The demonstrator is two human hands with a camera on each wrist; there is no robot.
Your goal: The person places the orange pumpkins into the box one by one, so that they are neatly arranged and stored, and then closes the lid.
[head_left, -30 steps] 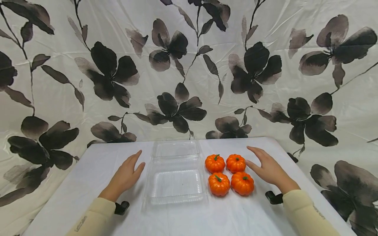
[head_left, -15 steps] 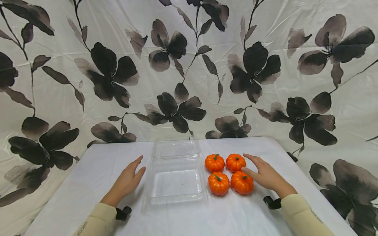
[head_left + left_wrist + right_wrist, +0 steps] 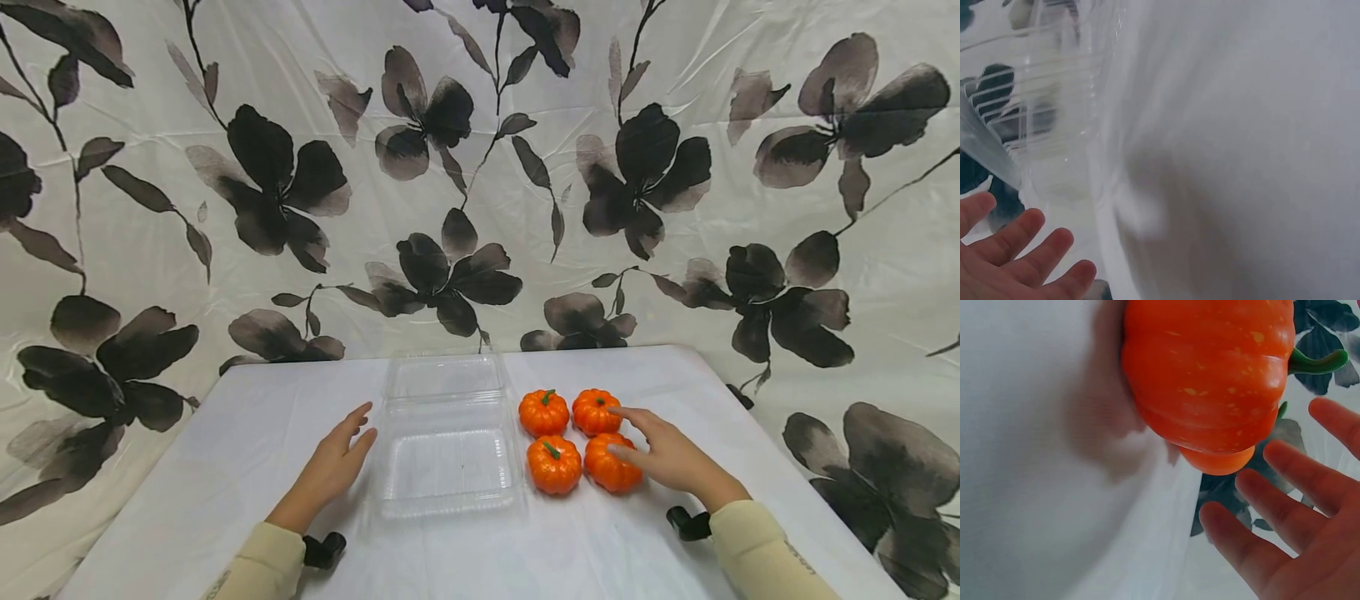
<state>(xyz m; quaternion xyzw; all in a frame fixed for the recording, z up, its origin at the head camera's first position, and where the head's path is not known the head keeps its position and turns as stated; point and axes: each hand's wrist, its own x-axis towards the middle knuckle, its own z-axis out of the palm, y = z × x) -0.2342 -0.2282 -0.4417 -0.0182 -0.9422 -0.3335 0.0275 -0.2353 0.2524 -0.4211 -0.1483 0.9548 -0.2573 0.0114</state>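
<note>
On the desk, the front-right pumpkin and back-right pumpkin lie beside the spread, empty fingers of the right hand; contact is unclear. The left hand, fingers extended and empty, is near the clear container.

Four pumpkins right of the middle are orange with green stems; the cloth up top is white with dark flowers. The sleeves at the bottom are pale yellow.

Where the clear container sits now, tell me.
In the head view, the clear container lies open on the white table, left of the orange pumpkins, right of the left hand.
</note>
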